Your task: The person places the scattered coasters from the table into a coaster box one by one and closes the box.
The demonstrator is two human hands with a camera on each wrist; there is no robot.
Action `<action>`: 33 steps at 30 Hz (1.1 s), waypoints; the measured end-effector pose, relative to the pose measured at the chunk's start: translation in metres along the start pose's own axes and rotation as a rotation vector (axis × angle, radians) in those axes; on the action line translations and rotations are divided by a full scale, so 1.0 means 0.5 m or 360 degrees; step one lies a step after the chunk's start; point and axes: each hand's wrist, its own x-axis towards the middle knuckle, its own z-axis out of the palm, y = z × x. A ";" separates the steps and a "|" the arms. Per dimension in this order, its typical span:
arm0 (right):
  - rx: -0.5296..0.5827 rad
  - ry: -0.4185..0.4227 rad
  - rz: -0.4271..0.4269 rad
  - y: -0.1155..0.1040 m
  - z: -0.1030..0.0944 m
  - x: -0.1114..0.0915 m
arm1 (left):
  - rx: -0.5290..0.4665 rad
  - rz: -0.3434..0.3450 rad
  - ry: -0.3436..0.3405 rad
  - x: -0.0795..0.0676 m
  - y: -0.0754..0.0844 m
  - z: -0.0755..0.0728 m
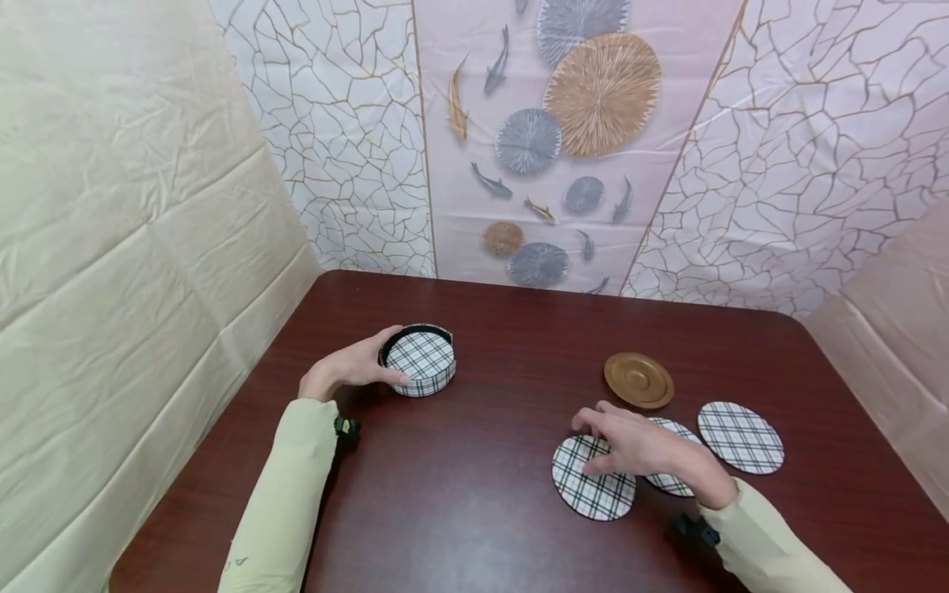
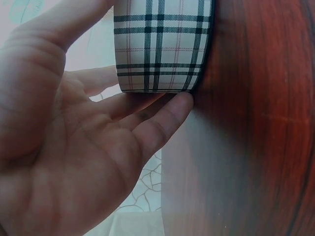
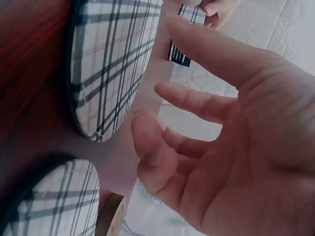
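Your left hand (image 1: 362, 364) is grasping the holder (image 1: 436, 384) on the left, a top coaster (image 1: 421, 354) lying inside, your right hand (image 1: 630, 441) is hovering, released, above the near coaster (image 1: 589, 494), a middle coaster (image 1: 671, 487) and a right coaster (image 1: 741, 438) lying rightward, a dish (image 1: 639, 380) sitting farther off.

Left hand (image 1: 359, 363) gripping — thumb (image 1: 393, 377) spread, right hand (image 1: 633, 442) palm-down — fingers (image 3: 156, 167) loosely bent

A round, black-lined plaid coaster holder (image 1: 430, 385) stands upright with a matching coaster (image 1: 419, 354) inside, and well to its right the front coaster (image 1: 593, 494), a partly hidden middle coaster (image 1: 670, 484) and the outermost coaster (image 1: 741, 438) lie flat.
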 end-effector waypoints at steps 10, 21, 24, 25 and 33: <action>-0.0163 -0.0089 0.0165 0.004 -0.002 0.001 | -0.0007 0.0002 -0.0010 0.002 0.003 0.000; -0.0164 -0.0108 0.0229 0.014 0.001 0.011 | -0.0020 -0.0018 -0.0022 -0.001 -0.001 -0.001; -0.0162 -0.0123 0.0241 0.016 0.000 0.015 | -0.0016 -0.0012 -0.0016 -0.001 -0.002 -0.001; -0.0155 -0.0132 0.0251 0.016 0.000 0.016 | -0.0008 -0.0008 -0.0011 -0.001 -0.004 -0.001; -0.0043 -0.0158 0.0230 0.010 -0.017 0.008 | -0.0009 -0.0037 -0.0005 0.003 -0.004 0.001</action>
